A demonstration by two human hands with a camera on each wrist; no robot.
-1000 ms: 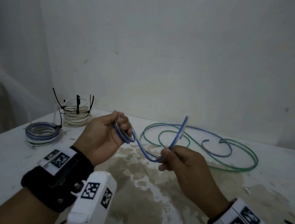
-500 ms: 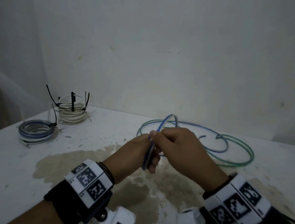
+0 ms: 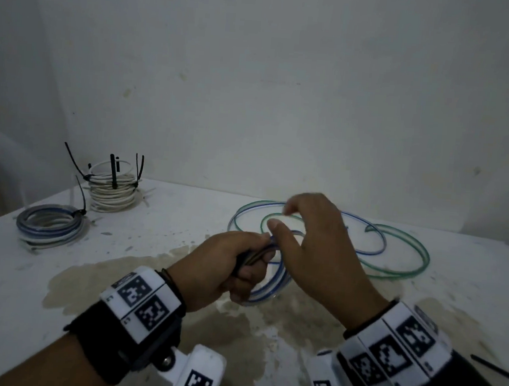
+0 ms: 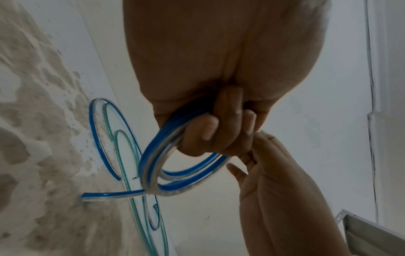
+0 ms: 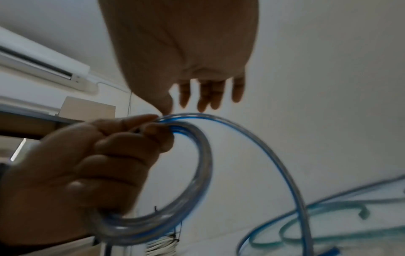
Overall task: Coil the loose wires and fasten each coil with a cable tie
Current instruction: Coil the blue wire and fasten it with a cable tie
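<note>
Standing at a white, stained bench [image 3: 12,280], I am partway through coiling a blue-striped clear wire [image 3: 273,281]. Far off to my left sit two finished coils: a blue-and-grey one [image 3: 48,228] and, behind it, a taller white stack [image 3: 111,192], both bound with black cable ties. Ahead to my right, the loose tail of the blue wire [image 3: 366,232] lies in wide loops on the bench, tangled over a green wire [image 3: 406,265].

My left hand [image 3: 226,266] is clenched around the small blue coil, holding it upright just above the bench with the ring hanging below my fist. My right hand [image 3: 312,252] is released, fingers spread and holding nothing, just beside the coil's top. The uncoiled length runs away to the right and rearward, so my right hand is the nearer one to gather it, I judge.

The left wrist view shows what the head view hides: my fingers [image 4: 206,128] hooked through several turns of wire [image 4: 181,173], the free strand leaving toward the bench. The right wrist view shows my right fingertips [image 5: 205,98] clear of the wire [image 5: 197,173], and the strand arching down to the loose loops. A spare black cable tie [image 3: 495,368] lies at the far right.
</note>
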